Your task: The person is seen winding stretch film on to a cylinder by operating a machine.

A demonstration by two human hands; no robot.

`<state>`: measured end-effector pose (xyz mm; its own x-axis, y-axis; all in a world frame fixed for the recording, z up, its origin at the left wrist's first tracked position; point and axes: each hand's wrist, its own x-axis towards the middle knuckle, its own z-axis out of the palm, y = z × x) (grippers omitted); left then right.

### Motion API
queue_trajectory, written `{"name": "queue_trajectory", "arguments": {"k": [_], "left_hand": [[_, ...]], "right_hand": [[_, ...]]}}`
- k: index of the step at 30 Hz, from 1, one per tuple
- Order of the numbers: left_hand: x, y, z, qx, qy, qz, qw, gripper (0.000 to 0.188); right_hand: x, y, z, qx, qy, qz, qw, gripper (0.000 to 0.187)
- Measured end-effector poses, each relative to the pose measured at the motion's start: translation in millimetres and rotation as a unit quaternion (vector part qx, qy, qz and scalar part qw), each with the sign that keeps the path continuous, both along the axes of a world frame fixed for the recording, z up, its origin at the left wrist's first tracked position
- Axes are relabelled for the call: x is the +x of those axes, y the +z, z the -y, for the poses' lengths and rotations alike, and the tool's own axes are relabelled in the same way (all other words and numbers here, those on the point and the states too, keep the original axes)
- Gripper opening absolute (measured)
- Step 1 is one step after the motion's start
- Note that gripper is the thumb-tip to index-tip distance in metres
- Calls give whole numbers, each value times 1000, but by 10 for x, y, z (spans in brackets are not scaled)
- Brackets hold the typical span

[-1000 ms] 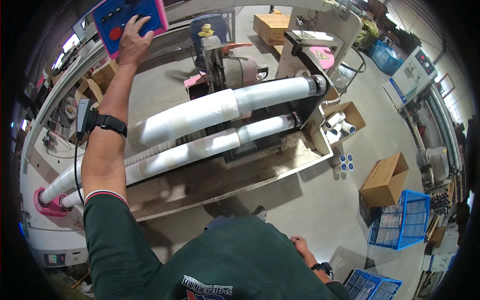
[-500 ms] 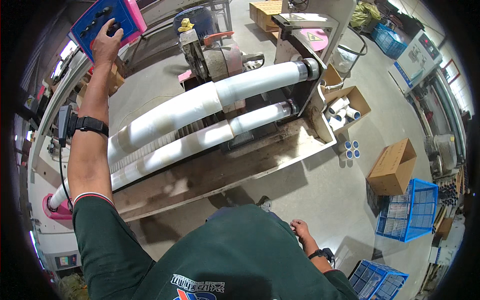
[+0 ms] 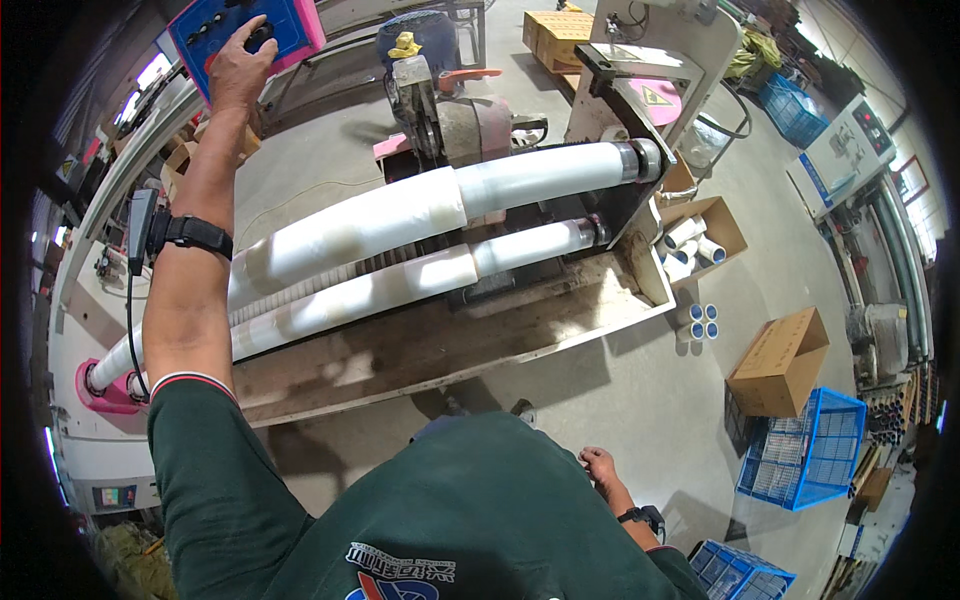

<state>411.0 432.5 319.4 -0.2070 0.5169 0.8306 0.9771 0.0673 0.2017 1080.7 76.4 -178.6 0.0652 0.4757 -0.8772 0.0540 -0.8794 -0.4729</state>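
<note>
Pinching black knob (image 3: 262, 38) on blue control panel (image 3: 285, 14): left hand (image 3: 238, 74). Right hand (image 3: 598, 464) curled, contents unclear. Two long white rolls (image 3: 400, 213) mounted on machine (image 3: 656, 286), not yet off; short rolls (image 3: 686, 230) already in carton (image 3: 731, 225), four more on floor (image 3: 600, 405).

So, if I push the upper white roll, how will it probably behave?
The upper white roll would likely turn rather than shift, since its right end sits in a metal collar. It is probably heavy, being long and thick, and perhaps slippery, given its smooth surface.
</note>
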Motion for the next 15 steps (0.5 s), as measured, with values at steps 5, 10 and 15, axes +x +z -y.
{"name": "queue_trajectory", "arguments": {"k": [5,10,15], "left_hand": [[39,14,21,8,-11,7,1000,45],[101,18,47,20,-15,2,1000,43],[99,25,55,23,-22,-7,999,43]], "right_hand": [[-23,41,-18,7,12,2,1000,20],[-39,10,-42,2,22,2,1000,20],[-75,16,-82,13,49,12,999,22]]}}
